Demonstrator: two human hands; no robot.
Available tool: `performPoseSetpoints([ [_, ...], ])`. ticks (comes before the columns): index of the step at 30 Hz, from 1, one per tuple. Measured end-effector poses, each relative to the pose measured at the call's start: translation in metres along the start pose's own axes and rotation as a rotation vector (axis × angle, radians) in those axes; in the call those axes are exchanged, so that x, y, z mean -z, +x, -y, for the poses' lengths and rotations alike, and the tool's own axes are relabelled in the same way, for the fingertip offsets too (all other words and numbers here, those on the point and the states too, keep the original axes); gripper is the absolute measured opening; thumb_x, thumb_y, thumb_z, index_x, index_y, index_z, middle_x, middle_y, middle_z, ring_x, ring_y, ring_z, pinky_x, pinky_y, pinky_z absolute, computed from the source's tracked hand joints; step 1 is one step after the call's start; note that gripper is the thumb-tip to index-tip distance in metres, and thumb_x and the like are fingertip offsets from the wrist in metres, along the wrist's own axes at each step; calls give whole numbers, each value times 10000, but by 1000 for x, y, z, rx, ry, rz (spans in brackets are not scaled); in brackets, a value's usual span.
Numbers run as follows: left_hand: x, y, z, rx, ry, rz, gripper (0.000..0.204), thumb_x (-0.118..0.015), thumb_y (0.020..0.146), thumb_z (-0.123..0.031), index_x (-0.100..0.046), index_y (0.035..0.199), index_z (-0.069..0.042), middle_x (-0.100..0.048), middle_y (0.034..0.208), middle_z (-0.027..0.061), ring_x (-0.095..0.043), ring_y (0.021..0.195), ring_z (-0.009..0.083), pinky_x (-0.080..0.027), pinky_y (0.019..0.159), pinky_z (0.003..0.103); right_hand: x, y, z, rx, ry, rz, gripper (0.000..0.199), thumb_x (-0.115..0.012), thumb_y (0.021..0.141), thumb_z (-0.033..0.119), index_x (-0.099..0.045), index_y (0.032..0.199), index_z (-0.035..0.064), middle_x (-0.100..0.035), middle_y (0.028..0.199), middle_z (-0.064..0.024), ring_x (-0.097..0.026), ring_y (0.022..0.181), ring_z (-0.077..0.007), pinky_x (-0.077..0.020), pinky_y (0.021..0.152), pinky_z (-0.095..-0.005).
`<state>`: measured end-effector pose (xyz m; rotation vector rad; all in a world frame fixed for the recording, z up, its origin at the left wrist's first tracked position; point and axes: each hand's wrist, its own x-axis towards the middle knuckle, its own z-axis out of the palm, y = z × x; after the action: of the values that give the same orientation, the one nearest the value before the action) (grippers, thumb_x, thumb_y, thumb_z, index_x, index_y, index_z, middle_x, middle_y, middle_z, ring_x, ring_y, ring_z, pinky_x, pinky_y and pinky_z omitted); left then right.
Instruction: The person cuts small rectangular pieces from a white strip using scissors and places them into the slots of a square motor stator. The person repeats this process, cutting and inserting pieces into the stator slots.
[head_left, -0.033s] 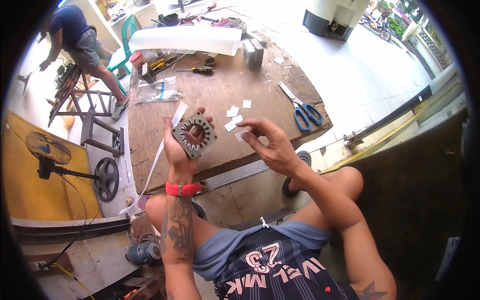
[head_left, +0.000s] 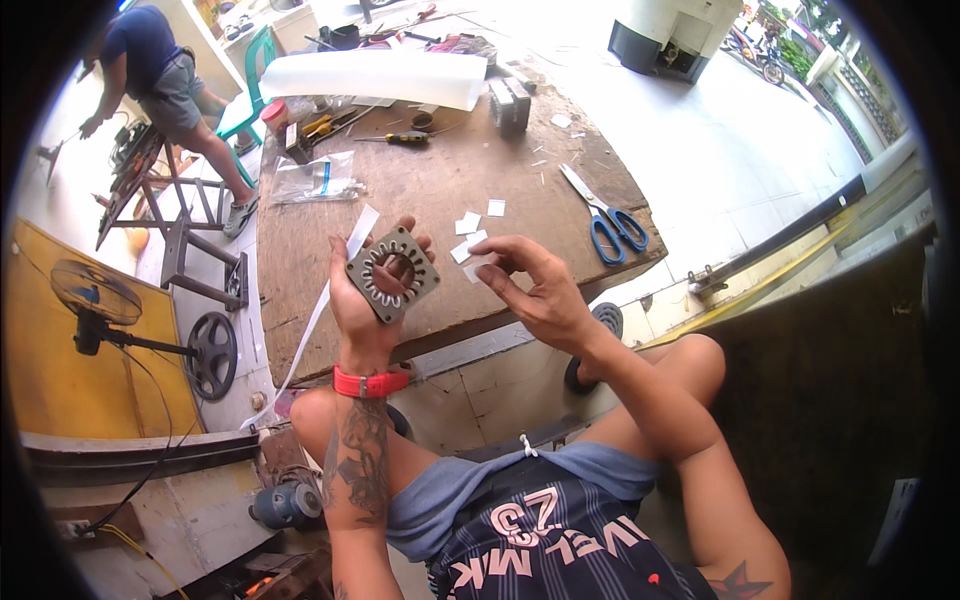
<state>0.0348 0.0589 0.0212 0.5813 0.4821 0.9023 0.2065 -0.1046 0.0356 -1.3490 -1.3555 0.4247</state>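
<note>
A square metal stator core [head_left: 425,270] with a round centre hole rests in my left hand [head_left: 360,312], fingers curled behind it. Pale liners show in its slots around the hole. My right hand [head_left: 545,290], to its right, pinches a small white paper piece [head_left: 473,270] between thumb and fingers, apart from the core. Beyond it several small white paper squares [head_left: 467,223] lie on the wooden table [head_left: 450,170]. A long white paper strip [head_left: 312,325] runs past my left hand, down over the table's near left edge.
Blue-handled scissors [head_left: 620,237] lie at the table's right. Farther back are a screwdriver [head_left: 408,138], a plastic bag [head_left: 312,180], a dark metal block [head_left: 509,106] and a big white roll [head_left: 375,80]. A fan [head_left: 95,300] stands left; another person [head_left: 165,80] bends at the far left.
The view has shifted very slightly. Both hands keep nearly the same place and grip, with the core turned a little in my left hand.
</note>
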Motion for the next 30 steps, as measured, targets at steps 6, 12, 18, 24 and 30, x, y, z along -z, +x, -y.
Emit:
performPoseSetpoints([
  [6, -14, -28, 5, -41, -4, 2, 584, -266, 1138, -530, -478, 1345, -27, -645, 1327, 274, -712, 1094, 365, -634, 906, 466, -23, 13, 9, 313, -254, 33, 333, -767, 894, 30, -680, 1215, 45, -689, 995, -126, -701, 891, -325, -588, 805, -409],
  [12, -28, -39, 9, -243, 170, -14, 582, -237, 1154, -507, -511, 1273, -8, -692, 1240, 241, -737, 1028, 305, -629, 875, 394, -27, 24, 10, 391, -431, -53, 366, -824, 776, 17, -677, 1109, 55, -694, 979, -99, -687, 893, -284, -581, 793, -389],
  [18, -27, -42, 5, -274, 247, -26, 556, -249, 1152, -510, -486, 1282, -24, -676, 1264, 265, -734, 1033, 334, -633, 855, 399, -37, 21, 6, 418, -451, 4, 303, -808, 840, 81, -669, 1110, 70, -669, 996, -97, -675, 899, -296, -573, 799, -411],
  [24, -26, -43, 6, -290, 238, -39, 563, -261, 1150, -520, -508, 1268, -28, -688, 1243, 247, -736, 1029, 314, -636, 836, 396, -41, 17, 6, 427, -461, 47, 292, -770, 865, 36, -673, 1139, 70, -661, 1032, -95, -669, 920, -294, -572, 806, -409],
  [30, -24, -43, 4, -296, 249, -61, 569, -265, 1147, -530, -505, 1276, -30, -688, 1246, 239, -733, 1035, 306, -638, 854, 408, -36, 15, 11, 416, -530, 99, 417, -692, 842, -51, -681, 1233, 93, -653, 1100, -104, -665, 995, -306, -585, 864, -416],
])
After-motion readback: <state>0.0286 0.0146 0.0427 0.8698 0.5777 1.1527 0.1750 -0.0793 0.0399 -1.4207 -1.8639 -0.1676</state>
